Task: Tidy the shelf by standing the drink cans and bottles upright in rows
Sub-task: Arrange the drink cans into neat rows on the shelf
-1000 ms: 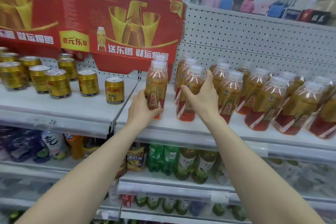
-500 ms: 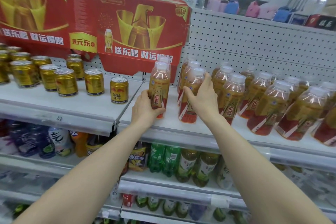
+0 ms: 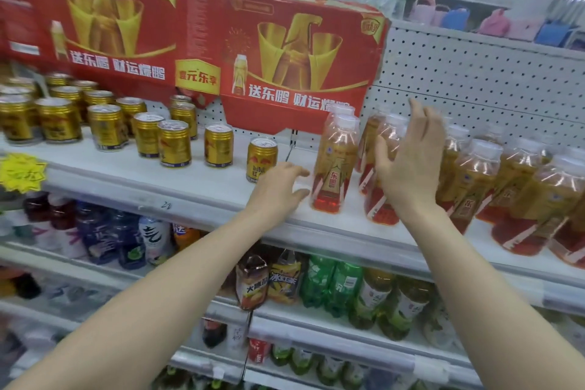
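An amber drink bottle with a white cap stands upright near the front of the white shelf. My left hand hovers just left of its base, fingers apart, holding nothing. My right hand is raised with fingers spread in front of a second bottle, partly hiding it. More amber bottles lean in rows to the right. Gold cans stand upright on the left part of the shelf, the nearest can beside my left hand.
A red and gold cardboard banner hangs over the shelf's back. White pegboard backs the bottles. Lower shelves hold green, purple and brown bottles. A yellow price tag sticks out at the far left edge.
Both hands have let go of their bottles: the left drew back from the front bottle's base, the right lifted and spread its fingers. The view has shifted to the left.
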`<state>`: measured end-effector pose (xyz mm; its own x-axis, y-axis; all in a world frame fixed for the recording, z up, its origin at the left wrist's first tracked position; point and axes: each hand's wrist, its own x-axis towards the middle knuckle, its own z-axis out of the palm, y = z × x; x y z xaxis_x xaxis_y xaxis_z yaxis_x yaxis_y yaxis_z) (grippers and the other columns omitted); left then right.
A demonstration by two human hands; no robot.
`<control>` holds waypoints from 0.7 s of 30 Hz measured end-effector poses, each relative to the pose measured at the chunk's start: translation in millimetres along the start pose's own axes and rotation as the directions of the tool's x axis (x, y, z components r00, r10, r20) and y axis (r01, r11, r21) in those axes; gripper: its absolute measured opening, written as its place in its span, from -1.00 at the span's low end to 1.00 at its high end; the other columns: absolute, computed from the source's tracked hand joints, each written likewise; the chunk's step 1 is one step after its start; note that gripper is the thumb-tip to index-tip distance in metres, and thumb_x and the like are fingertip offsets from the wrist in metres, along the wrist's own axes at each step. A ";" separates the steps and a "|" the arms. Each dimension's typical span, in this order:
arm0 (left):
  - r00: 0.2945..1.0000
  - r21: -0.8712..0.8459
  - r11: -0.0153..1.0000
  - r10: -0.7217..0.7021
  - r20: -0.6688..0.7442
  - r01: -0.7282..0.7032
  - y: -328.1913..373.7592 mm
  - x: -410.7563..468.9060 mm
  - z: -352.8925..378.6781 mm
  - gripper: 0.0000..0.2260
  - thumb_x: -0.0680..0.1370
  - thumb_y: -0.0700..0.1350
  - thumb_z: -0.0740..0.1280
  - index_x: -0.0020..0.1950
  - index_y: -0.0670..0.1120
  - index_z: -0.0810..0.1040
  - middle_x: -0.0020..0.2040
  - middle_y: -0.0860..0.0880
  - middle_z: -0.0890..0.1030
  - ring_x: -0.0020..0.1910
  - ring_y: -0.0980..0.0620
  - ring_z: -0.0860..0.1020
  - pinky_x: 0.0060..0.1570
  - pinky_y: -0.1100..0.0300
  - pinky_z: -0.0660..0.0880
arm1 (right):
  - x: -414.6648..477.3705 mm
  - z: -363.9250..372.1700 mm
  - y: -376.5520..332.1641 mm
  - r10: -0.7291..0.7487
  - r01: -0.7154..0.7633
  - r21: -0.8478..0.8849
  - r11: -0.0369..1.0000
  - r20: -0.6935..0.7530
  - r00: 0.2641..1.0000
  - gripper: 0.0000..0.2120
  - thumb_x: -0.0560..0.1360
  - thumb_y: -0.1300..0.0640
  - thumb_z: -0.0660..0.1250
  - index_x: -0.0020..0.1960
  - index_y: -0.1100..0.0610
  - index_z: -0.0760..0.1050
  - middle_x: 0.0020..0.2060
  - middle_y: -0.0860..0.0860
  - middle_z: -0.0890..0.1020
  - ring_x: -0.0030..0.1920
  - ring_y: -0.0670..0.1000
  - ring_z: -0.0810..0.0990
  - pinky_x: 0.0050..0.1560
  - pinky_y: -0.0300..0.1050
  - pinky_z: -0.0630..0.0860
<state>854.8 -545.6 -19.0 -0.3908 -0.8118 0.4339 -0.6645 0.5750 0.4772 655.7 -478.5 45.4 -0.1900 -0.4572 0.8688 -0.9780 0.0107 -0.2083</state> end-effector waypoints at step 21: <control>0.975 0.279 0.960 -0.076 0.208 0.015 -159.8 100.0 -97.7 -0.58 0.63 0.06 0.25 0.33 -0.22 0.38 0.25 -0.24 0.47 0.18 -0.23 0.49 0.12 -0.05 0.45 | -15.0 155.0 -154.9 0.234 -0.283 -0.028 0.959 0.640 0.732 -0.36 0.59 -0.11 0.26 0.56 0.12 0.16 0.43 0.10 0.39 0.37 0.15 0.41 0.34 0.04 0.38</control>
<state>984.1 -708.7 22.8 -0.4632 -0.8565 0.2274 -0.8218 0.5112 0.2515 823.4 -611.1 -5.0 -0.3131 -0.9013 0.2993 -0.8863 0.1641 -0.4331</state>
